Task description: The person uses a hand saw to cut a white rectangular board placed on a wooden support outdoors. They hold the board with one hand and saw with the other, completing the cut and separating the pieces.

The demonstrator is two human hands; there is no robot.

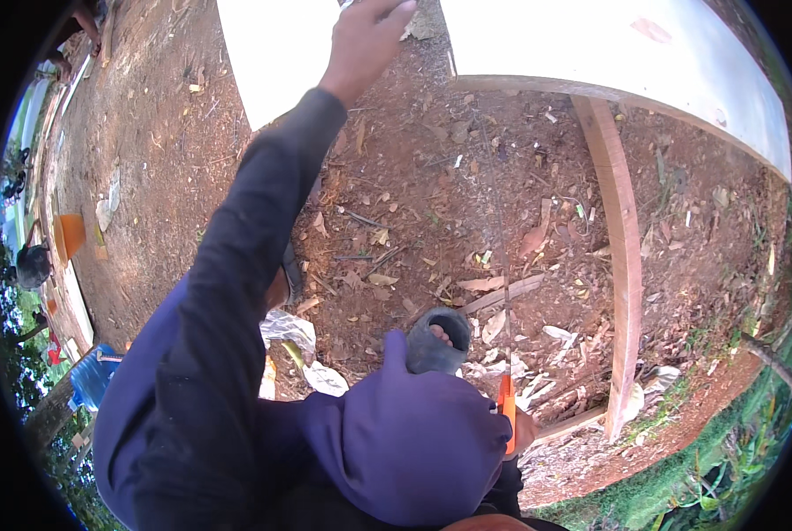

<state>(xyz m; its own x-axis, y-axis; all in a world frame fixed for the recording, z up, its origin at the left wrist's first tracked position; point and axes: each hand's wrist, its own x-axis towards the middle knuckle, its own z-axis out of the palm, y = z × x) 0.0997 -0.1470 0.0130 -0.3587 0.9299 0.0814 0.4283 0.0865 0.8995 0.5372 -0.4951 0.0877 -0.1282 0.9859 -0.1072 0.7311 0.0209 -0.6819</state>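
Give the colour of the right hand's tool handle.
The tool handle is orange, clearest in the head view.

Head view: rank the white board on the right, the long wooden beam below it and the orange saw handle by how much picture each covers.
Largest to smallest:
1. White board on the right, cut off by the frame
2. Long wooden beam
3. Orange saw handle

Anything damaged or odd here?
Yes: left of the orange saw handle, the dark grey, tube-shaped foot covering gapes open at its far end, exposing bare toes; whether torn or cut is unclear.
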